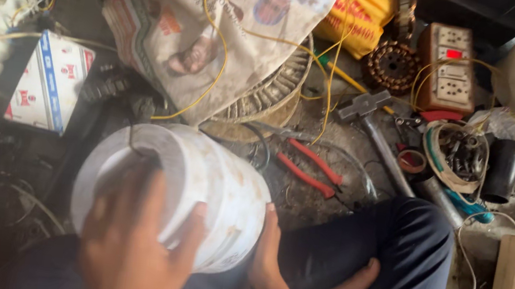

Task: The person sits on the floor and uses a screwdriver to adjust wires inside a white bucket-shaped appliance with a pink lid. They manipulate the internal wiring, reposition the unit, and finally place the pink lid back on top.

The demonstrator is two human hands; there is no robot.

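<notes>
I grip a smooth white cylindrical housing (198, 190): left hand (131, 247) fingers spread over rim, right hand (268, 252) cupping side.

Two hands are seen: a left hand (131, 247) and a right hand (270, 252). One white cylindrical housing (199, 183), one hammer (372, 126), one pair of red-handled pliers (311, 168), one newspaper (213, 26) and one switchboard (451, 67) are counted.

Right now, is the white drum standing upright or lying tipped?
Tipped: the white drum lies sideways, its round end facing left, between left hand and right hand.
</notes>
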